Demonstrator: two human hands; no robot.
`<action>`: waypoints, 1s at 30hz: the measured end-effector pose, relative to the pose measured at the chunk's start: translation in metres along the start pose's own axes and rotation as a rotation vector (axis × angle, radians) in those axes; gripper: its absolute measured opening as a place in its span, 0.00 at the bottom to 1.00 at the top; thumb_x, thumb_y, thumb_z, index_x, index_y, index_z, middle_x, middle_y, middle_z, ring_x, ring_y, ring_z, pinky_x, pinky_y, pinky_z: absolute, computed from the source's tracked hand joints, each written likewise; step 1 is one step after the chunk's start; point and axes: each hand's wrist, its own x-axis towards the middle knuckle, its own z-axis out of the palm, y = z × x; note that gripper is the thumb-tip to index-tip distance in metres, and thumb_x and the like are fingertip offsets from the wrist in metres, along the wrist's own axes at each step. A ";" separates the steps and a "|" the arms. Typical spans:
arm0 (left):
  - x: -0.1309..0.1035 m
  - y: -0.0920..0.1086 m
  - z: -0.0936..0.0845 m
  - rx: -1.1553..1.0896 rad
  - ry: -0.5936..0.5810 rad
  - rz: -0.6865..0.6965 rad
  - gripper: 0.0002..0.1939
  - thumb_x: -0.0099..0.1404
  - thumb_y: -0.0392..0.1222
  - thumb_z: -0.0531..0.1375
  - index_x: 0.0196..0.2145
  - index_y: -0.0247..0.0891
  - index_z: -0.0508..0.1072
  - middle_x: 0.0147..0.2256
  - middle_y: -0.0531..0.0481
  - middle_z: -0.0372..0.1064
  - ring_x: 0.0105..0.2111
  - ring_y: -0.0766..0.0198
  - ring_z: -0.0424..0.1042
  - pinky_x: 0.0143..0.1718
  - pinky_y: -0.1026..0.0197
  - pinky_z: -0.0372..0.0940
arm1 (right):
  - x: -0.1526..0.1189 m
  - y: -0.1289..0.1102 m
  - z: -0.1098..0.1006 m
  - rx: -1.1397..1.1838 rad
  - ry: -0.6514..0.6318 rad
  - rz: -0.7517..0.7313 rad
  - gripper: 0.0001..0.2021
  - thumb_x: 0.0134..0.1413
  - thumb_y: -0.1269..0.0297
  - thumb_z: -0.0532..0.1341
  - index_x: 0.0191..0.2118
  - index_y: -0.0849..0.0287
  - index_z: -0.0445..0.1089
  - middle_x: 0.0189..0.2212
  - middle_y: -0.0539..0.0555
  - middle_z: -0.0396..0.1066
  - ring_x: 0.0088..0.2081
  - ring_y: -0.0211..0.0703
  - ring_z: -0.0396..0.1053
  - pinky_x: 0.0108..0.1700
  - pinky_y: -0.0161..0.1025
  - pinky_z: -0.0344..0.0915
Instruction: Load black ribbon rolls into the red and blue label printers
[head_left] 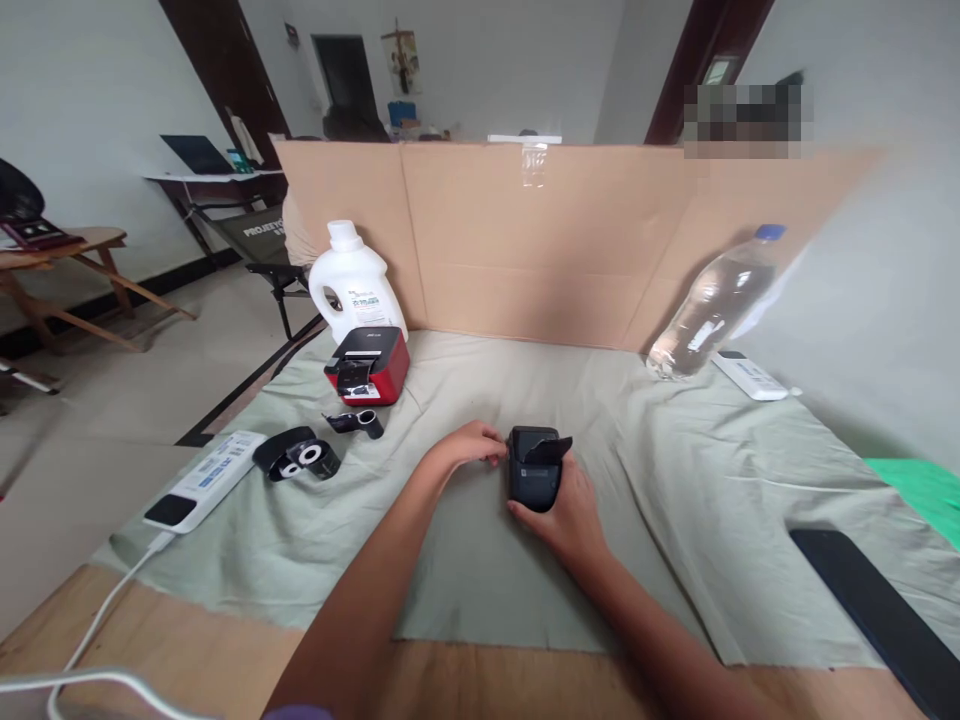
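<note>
My right hand (568,505) is wrapped around the lower right side of a small black label printer (534,490). A short black strip (551,450) juts out of the printer's upper part toward the right. The fingers of my left hand (478,443) are curled together at the printer's upper left edge, with the fingertips against its side. Exactly what those fingertips grip there is too small to make out. The printer stands over the pale green cloth (465,560), near its middle.
At left stand a red-and-black printer (386,375), a white jug (360,290), black rolls (319,458) and a power strip (214,475). At right are a clear bottle (709,310), another white power strip (750,375) and a dark phone (870,600). A cardboard panel (525,240) rises behind.
</note>
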 end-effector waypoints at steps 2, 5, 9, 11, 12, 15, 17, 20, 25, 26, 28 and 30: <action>-0.002 0.005 0.001 0.029 -0.004 -0.026 0.06 0.52 0.38 0.61 0.20 0.35 0.74 0.17 0.53 0.67 0.21 0.67 0.64 0.25 0.64 0.57 | 0.000 0.002 0.002 -0.012 0.008 0.004 0.49 0.43 0.44 0.67 0.66 0.63 0.47 0.55 0.70 0.67 0.56 0.67 0.66 0.56 0.58 0.62; -0.008 0.015 0.003 0.048 0.010 -0.068 0.08 0.53 0.37 0.60 0.18 0.34 0.74 0.16 0.52 0.67 0.18 0.68 0.60 0.23 0.64 0.56 | 0.000 0.004 0.005 -0.027 0.022 0.003 0.53 0.40 0.43 0.68 0.66 0.65 0.46 0.55 0.71 0.67 0.55 0.67 0.66 0.57 0.59 0.61; -0.014 0.021 0.007 0.041 0.031 -0.088 0.10 0.54 0.34 0.59 0.17 0.34 0.73 0.15 0.53 0.66 0.17 0.70 0.58 0.22 0.65 0.56 | 0.001 0.001 0.005 -0.034 0.016 0.014 0.54 0.40 0.42 0.68 0.66 0.69 0.47 0.55 0.73 0.67 0.56 0.67 0.66 0.58 0.58 0.61; -0.015 0.021 0.008 0.034 0.043 -0.092 0.10 0.54 0.34 0.59 0.17 0.34 0.72 0.15 0.54 0.66 0.16 0.70 0.58 0.21 0.65 0.55 | 0.001 -0.001 0.004 -0.030 0.029 0.005 0.54 0.41 0.41 0.67 0.67 0.69 0.46 0.57 0.74 0.66 0.57 0.67 0.66 0.59 0.58 0.60; -0.015 0.020 0.009 0.031 0.048 -0.095 0.09 0.54 0.34 0.59 0.17 0.34 0.72 0.15 0.54 0.66 0.16 0.71 0.57 0.21 0.65 0.55 | 0.000 -0.001 0.004 -0.031 0.029 0.000 0.53 0.41 0.41 0.67 0.67 0.68 0.46 0.58 0.74 0.65 0.58 0.67 0.65 0.59 0.58 0.59; -0.014 0.019 0.012 0.024 0.064 -0.107 0.09 0.56 0.33 0.58 0.19 0.34 0.73 0.15 0.55 0.65 0.15 0.71 0.57 0.20 0.66 0.54 | -0.002 -0.003 0.004 -0.042 0.011 0.011 0.51 0.43 0.41 0.66 0.66 0.67 0.48 0.61 0.74 0.62 0.59 0.66 0.64 0.60 0.59 0.56; -0.014 0.020 0.014 0.023 0.075 -0.113 0.09 0.56 0.33 0.58 0.20 0.34 0.72 0.15 0.55 0.64 0.15 0.71 0.57 0.19 0.66 0.54 | -0.003 -0.003 0.004 -0.048 0.002 0.027 0.52 0.43 0.41 0.65 0.66 0.67 0.47 0.62 0.73 0.61 0.60 0.67 0.63 0.61 0.60 0.55; -0.015 0.021 0.016 0.023 0.094 -0.117 0.09 0.56 0.33 0.58 0.19 0.34 0.71 0.15 0.55 0.64 0.14 0.72 0.56 0.19 0.66 0.53 | -0.004 -0.003 0.004 -0.054 0.012 0.037 0.50 0.43 0.41 0.64 0.67 0.64 0.47 0.61 0.71 0.62 0.60 0.66 0.63 0.62 0.60 0.53; -0.017 0.019 0.016 0.029 0.101 -0.143 0.07 0.55 0.36 0.60 0.21 0.34 0.71 0.16 0.55 0.65 0.14 0.73 0.55 0.17 0.67 0.46 | -0.003 -0.005 0.003 -0.080 0.016 0.037 0.49 0.44 0.41 0.63 0.66 0.64 0.48 0.60 0.72 0.64 0.59 0.65 0.64 0.62 0.60 0.52; -0.017 0.019 0.016 0.030 0.097 -0.151 0.07 0.55 0.36 0.60 0.21 0.34 0.71 0.17 0.55 0.65 0.14 0.73 0.55 0.16 0.67 0.44 | -0.003 -0.005 0.003 -0.082 0.015 0.040 0.49 0.44 0.42 0.63 0.66 0.65 0.48 0.60 0.72 0.64 0.59 0.65 0.64 0.62 0.60 0.52; -0.018 0.019 0.016 0.029 0.088 -0.162 0.06 0.56 0.37 0.60 0.22 0.34 0.70 0.17 0.55 0.65 0.14 0.73 0.55 0.15 0.67 0.43 | -0.004 -0.006 0.003 -0.085 0.012 0.044 0.47 0.44 0.42 0.63 0.65 0.63 0.50 0.60 0.71 0.64 0.60 0.64 0.64 0.62 0.60 0.52; -0.019 0.019 0.018 0.026 0.085 -0.164 0.05 0.56 0.37 0.60 0.23 0.34 0.70 0.17 0.55 0.65 0.14 0.73 0.55 0.15 0.68 0.43 | -0.004 -0.007 0.003 -0.084 0.014 0.050 0.44 0.44 0.43 0.64 0.64 0.61 0.54 0.60 0.70 0.64 0.60 0.64 0.64 0.61 0.59 0.52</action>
